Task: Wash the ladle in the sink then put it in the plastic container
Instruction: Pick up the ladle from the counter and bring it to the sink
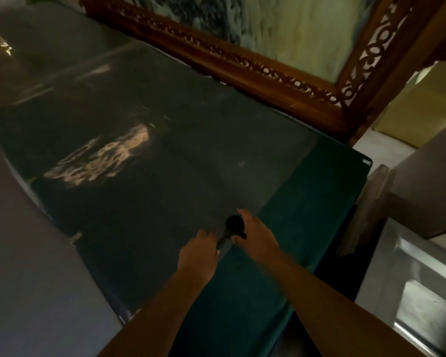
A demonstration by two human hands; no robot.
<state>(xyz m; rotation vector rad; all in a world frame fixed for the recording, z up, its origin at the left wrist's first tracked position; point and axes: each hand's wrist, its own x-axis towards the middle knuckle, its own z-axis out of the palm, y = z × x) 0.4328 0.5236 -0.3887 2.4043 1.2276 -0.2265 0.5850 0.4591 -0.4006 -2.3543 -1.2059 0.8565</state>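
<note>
A dark ladle (232, 226) lies low over the dark glass-topped table (139, 155), its round black bowl pointing away from me and its paler handle running back toward me. My left hand (198, 256) is closed around the handle. My right hand (255, 235) sits at the bowl's right side, fingers spread and touching it. The frame is blurred, so the exact grip is hard to read. A steel sink (420, 284) shows at the right edge. No plastic container is in view.
A green cloth (307, 215) covers the table's right end. A carved wooden frame (242, 65) with a pale panel stands along the table's far side. A grey surface (36, 279) lies at the left, and a pale counter edge (371, 207) separates table from sink.
</note>
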